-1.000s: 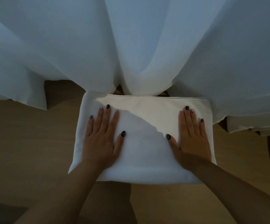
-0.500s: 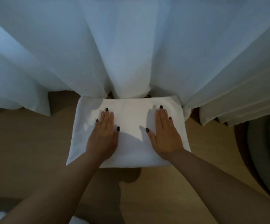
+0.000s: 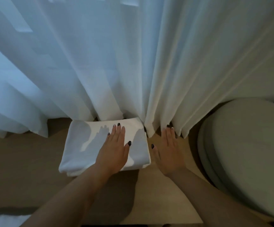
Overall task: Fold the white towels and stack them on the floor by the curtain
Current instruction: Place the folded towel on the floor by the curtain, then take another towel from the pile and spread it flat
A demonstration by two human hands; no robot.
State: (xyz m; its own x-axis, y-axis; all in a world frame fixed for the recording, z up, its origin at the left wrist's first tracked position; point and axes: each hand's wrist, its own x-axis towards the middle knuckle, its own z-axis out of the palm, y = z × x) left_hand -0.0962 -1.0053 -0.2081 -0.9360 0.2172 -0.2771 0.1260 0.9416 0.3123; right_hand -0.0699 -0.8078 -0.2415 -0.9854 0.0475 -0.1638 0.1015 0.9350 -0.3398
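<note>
Head camera, looking forward and steeply down at the foot of the curtain (image 3: 116,63).

There is one view only, so nothing is shared with another. It is worn on the person's head and faces the curtain, which fills the upper half. Both forearms reach in from the bottom edge. The folded towel (image 3: 83,145) lies at the curtain's hem, close below the lens. The wide angle bends the folds outward; the floor (image 3: 18,161) fills the lower part.

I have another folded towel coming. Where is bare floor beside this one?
Bare wooden floor lies left of the folded towel, below the curtain hem. Right is crowded: right hand, then the grey round seat.
</note>
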